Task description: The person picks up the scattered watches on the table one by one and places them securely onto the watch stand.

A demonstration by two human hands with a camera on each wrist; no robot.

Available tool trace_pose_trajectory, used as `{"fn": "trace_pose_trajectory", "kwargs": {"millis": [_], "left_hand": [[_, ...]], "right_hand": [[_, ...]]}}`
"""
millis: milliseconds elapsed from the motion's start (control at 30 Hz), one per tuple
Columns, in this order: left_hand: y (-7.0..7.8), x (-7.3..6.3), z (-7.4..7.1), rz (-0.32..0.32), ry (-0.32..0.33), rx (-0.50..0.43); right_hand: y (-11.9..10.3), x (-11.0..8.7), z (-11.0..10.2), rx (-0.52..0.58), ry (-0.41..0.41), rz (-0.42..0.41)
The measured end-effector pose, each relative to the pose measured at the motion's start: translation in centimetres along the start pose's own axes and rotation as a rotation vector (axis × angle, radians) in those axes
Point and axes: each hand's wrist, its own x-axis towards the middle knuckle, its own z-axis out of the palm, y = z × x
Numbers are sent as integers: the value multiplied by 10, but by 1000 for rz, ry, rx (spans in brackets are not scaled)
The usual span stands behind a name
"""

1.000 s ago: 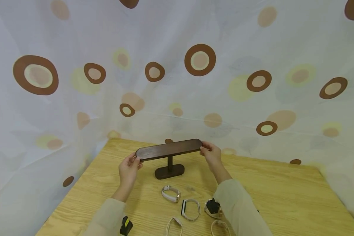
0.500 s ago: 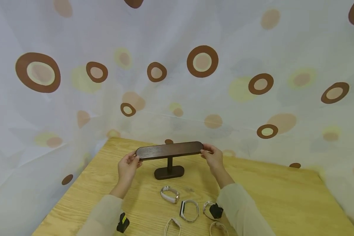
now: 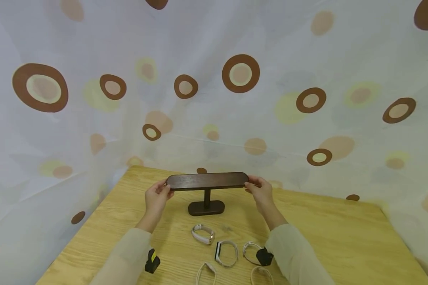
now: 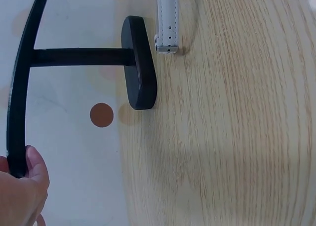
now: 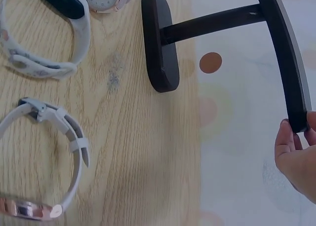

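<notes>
A dark wooden T-shaped display stand (image 3: pixel 207 181) stands upright on the table, its oval base (image 4: pixel 139 63) resting on the wood near the back. My left hand (image 3: pixel 157 200) pinches the left end of its top bar, thumb in front and fingers behind. At the opposite end, my right hand (image 3: pixel 262 194) holds the bar the same way. The bar lies almost level in the head view. In the right wrist view, the thumb and fingers meet around the bar's tip. Closest to the base is a white-strapped watch (image 3: pixel 203 234) with a rose-gold case.
In front of the stand lie a white fitness band (image 3: pixel 226 253) with a dark face, a pale-strapped watch (image 5: pixel 44 152) and two light straps, one left (image 3: pixel 206 273) and one right (image 3: pixel 262 275). A white sheet (image 3: pixel 271 47) with brown circles hangs behind the wooden table (image 3: pixel 342 237).
The stand's top bar has turned from a slant, right end higher, to nearly level. My right hand has come down slightly with it; both hands keep their hold.
</notes>
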Motion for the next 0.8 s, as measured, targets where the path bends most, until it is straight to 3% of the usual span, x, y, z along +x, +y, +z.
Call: {"fn": "trace_pose_trajectory", "kwargs": {"millis": [533, 800], "left_hand": [[-5, 4, 32, -32, -82, -37], [-1, 2, 54, 3, -147, -4]], "right_hand": [[-7, -12, -37, 33, 56, 3], [-11, -19, -65, 14, 71, 18]]}}
